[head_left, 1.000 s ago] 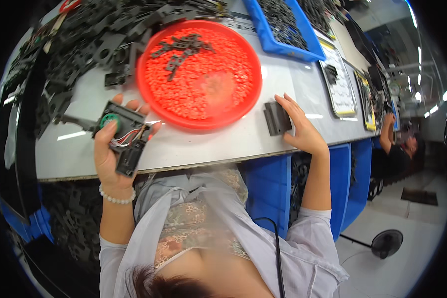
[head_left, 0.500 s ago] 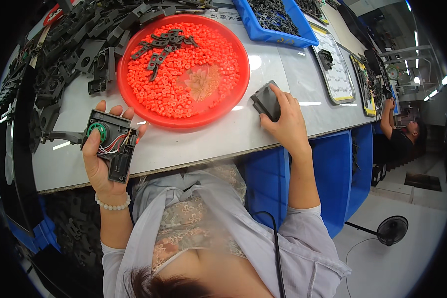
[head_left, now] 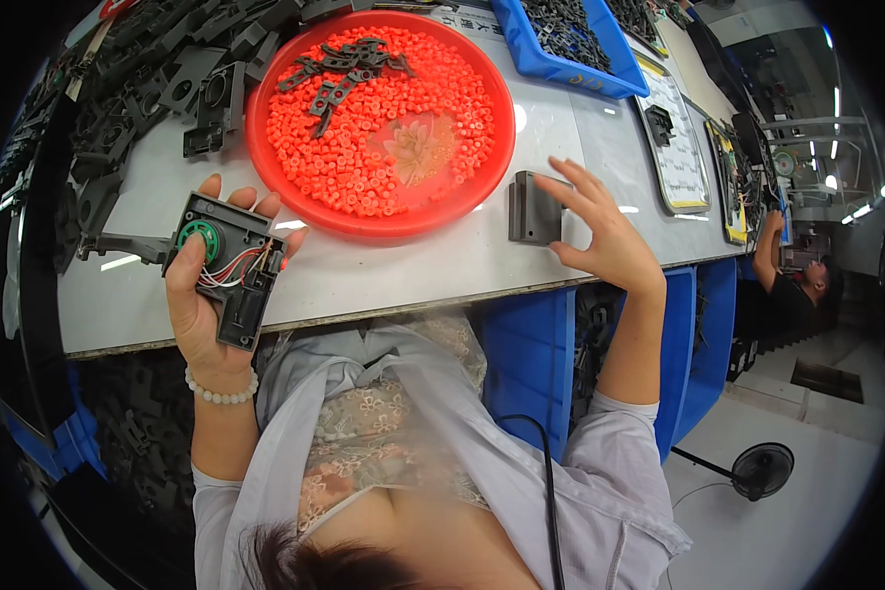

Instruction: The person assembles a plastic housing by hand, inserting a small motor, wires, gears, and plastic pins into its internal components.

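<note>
My left hand [head_left: 203, 307] is closed around a dark grey plastic housing [head_left: 241, 307], its thumb pressed by a green ring-shaped part [head_left: 199, 242]. Red and white wires [head_left: 234, 267] run through the open inside of that housing. On the white table, just left of my right hand [head_left: 600, 222], stands a dark grey box-shaped plastic part [head_left: 536, 210]. My right hand is open, fingers spread and apart from the part. Between the hands, farther back, sits a red round tray [head_left: 382, 232] with many small orange-red pieces [head_left: 334, 177] and several black plastic clips [head_left: 349, 74].
Dark grey plastic parts [head_left: 182, 84] are heaped at the far left. A blue bin [head_left: 572, 75] of small black pieces stands at the back. Beyond it lies a white tray with papers [head_left: 680, 162]. Blue bins [head_left: 526, 349] stand below the table edge. Another person [head_left: 792, 285] sits at far right.
My right hand has let go of the grey box-shaped part, which now stands on the table, and drawn back to the right with fingers spread. My left hand keeps its hold.
</note>
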`<state>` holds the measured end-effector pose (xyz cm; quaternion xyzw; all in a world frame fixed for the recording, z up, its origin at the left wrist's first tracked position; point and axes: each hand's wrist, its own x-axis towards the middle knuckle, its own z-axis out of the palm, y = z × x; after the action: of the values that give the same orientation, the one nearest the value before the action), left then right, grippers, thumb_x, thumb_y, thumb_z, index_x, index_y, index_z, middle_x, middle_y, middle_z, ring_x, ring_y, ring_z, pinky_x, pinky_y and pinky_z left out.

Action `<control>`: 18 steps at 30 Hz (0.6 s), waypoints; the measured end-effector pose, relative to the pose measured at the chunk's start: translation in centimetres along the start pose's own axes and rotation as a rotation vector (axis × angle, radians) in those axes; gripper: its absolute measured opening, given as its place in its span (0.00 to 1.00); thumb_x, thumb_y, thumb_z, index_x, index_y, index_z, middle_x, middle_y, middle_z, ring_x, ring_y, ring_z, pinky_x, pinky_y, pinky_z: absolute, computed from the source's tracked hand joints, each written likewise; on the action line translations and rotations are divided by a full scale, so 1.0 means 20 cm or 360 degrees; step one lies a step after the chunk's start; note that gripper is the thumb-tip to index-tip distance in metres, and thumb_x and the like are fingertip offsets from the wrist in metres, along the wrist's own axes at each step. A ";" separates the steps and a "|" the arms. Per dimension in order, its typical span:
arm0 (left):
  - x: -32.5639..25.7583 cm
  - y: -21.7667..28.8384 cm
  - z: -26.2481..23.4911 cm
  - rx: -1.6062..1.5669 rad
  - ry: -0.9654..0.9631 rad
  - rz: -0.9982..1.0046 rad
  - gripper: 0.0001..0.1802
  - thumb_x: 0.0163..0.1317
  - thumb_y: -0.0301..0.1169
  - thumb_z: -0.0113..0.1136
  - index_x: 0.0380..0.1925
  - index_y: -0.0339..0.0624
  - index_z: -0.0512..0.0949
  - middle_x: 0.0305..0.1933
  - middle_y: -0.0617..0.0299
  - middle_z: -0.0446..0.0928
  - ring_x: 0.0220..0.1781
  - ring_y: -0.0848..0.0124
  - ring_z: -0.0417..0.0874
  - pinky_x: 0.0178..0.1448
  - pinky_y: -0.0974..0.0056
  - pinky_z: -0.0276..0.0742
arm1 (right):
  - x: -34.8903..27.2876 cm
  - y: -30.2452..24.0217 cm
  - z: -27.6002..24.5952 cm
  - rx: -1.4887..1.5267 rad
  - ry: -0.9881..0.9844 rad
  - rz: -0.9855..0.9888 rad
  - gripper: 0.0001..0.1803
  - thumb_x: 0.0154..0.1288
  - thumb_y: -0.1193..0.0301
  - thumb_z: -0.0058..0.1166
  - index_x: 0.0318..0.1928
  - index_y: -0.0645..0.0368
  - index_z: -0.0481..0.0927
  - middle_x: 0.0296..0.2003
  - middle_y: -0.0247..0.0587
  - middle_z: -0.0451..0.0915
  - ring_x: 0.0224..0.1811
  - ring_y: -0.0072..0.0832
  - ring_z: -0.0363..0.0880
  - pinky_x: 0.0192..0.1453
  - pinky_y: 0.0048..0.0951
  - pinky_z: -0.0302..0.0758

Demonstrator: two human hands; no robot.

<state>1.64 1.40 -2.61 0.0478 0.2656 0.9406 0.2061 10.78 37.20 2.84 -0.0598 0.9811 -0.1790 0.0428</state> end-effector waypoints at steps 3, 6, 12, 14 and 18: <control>0.00 -0.01 -0.01 0.0004 0.0011 -0.0012 0.30 0.62 0.36 0.49 0.62 0.37 0.55 0.57 0.48 0.67 0.62 0.54 0.68 0.61 0.37 0.65 | 0.05 -0.02 0.03 0.0061 -0.0102 0.0063 0.33 0.45 0.69 0.61 0.57 0.49 0.71 0.60 0.49 0.64 0.60 0.46 0.63 0.60 0.37 0.66; 0.00 -0.02 -0.02 0.0006 0.0019 -0.0035 0.33 0.61 0.41 0.53 0.62 0.38 0.56 0.57 0.48 0.67 0.62 0.53 0.68 0.61 0.36 0.65 | 0.11 -0.14 0.03 -0.0011 -0.0159 0.0656 0.36 0.44 0.62 0.65 0.57 0.50 0.71 0.58 0.48 0.65 0.57 0.46 0.66 0.57 0.37 0.67; 0.04 -0.06 -0.04 -0.0369 -0.0241 -0.0032 0.48 0.49 0.63 0.57 0.61 0.41 0.58 0.55 0.49 0.70 0.60 0.49 0.68 0.59 0.36 0.67 | 0.07 -0.04 0.06 -0.0243 0.0106 -0.0057 0.36 0.42 0.67 0.63 0.57 0.56 0.70 0.52 0.49 0.70 0.55 0.43 0.68 0.60 0.43 0.63; 0.04 -0.06 -0.02 -0.0415 -0.0355 0.0003 0.49 0.47 0.66 0.55 0.60 0.42 0.59 0.55 0.49 0.70 0.60 0.48 0.68 0.58 0.36 0.68 | 0.09 -0.03 0.09 -0.0258 0.0092 -0.0152 0.36 0.41 0.69 0.62 0.57 0.57 0.70 0.52 0.48 0.70 0.55 0.41 0.68 0.60 0.41 0.63; 0.03 -0.04 0.01 -0.0400 -0.0306 0.0000 0.50 0.44 0.74 0.45 0.58 0.48 0.63 0.52 0.49 0.73 0.57 0.54 0.73 0.58 0.40 0.70 | 0.08 -0.04 0.09 0.0115 0.0136 0.0187 0.29 0.41 0.73 0.60 0.49 0.63 0.71 0.48 0.43 0.72 0.52 0.39 0.70 0.58 0.33 0.66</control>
<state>1.48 2.29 -2.93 0.1114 0.1249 0.9575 0.2351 9.45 35.73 1.41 0.0071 0.9767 -0.2140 0.0134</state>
